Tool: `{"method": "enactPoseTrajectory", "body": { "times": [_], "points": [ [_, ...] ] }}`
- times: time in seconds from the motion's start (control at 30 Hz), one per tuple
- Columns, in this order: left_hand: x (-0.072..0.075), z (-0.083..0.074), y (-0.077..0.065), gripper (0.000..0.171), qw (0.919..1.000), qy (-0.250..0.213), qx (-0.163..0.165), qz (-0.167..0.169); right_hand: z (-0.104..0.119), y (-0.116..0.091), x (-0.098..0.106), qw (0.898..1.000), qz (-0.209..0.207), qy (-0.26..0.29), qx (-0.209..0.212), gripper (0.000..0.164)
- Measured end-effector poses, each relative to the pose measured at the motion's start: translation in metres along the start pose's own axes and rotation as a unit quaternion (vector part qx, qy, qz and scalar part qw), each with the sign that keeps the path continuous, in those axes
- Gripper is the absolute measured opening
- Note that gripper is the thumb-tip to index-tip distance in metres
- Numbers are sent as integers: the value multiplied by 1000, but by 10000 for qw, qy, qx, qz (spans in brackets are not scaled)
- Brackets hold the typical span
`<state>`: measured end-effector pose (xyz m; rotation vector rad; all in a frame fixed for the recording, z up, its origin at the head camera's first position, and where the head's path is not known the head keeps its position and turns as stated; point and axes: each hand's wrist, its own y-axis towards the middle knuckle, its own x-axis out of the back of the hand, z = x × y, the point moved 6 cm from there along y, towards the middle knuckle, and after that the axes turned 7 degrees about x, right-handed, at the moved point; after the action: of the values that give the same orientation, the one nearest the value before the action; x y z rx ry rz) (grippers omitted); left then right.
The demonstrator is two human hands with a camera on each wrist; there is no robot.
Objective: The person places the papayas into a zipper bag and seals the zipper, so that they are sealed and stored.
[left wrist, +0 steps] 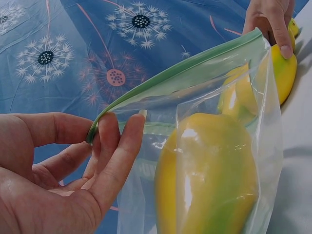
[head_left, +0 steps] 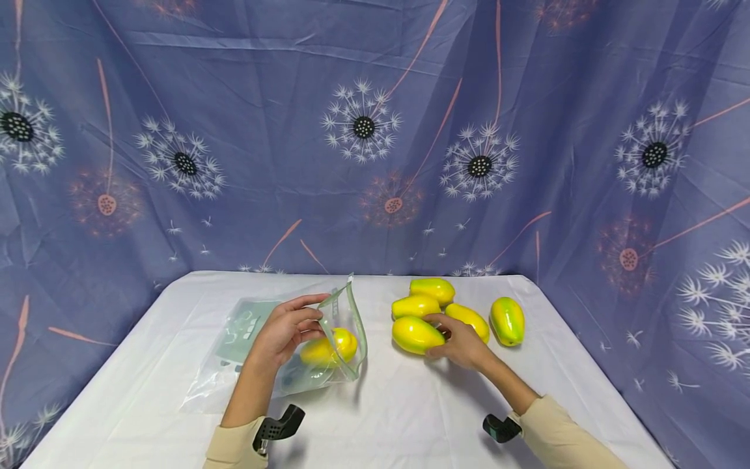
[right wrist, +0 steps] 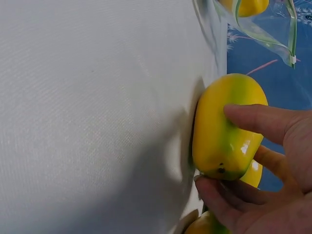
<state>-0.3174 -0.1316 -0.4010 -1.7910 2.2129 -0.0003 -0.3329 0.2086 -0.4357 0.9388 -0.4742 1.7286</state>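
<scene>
In the nearest part, the left sleeve (head_left: 234, 448) and right sleeve (head_left: 565, 435) reach over the white table (head_left: 404, 423), each with a black camera at the wrist. On the left side of the table lies a clear bag (head_left: 231, 332) with a green rim, its mouth gaping toward the right. Inside, near the mouth, is the bagged fruit (head_left: 347, 344), yellow.

The left hand (head_left: 288, 331) pinches the left lip of the bag's mouth between its fingers, the hand otherwise loosely bent. Right of the bag, the right hand (head_left: 461, 342) grips the front fruit (head_left: 416, 335), thumb on one side, fingers round its end; whether it touches the table I cannot tell.

Slightly farther, the right fruit (head_left: 473, 319) lies just behind that hand, and the green-tinged fruit (head_left: 507, 321) stands apart to its right. Beyond the front fruit sits the middle fruit (head_left: 415, 306), then the far fruit (head_left: 433, 288). Farthest is a blue cloth (head_left: 275, 169) with dandelions.
</scene>
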Motion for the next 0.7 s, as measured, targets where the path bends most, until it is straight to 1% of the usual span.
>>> {"method": "enactPoseTrajectory", "body": {
  "times": [0.13,0.27,0.37,0.7],
  "points": [
    [1,0,0,50,10000,6,-13,-3,1,0,-1,10000,24,72,64,68],
    [1,0,1,49,10000,2,-15,-9,1,0,0,9999,76,132,-54,68],
    [0,1,2,48,10000,6,-8,-36,4,0,1,9998,143,161,-56,68],
    [2,0,2,49,10000,6,-10,-30,26,5,9,9990,269,359,69,69]
  ]
}}
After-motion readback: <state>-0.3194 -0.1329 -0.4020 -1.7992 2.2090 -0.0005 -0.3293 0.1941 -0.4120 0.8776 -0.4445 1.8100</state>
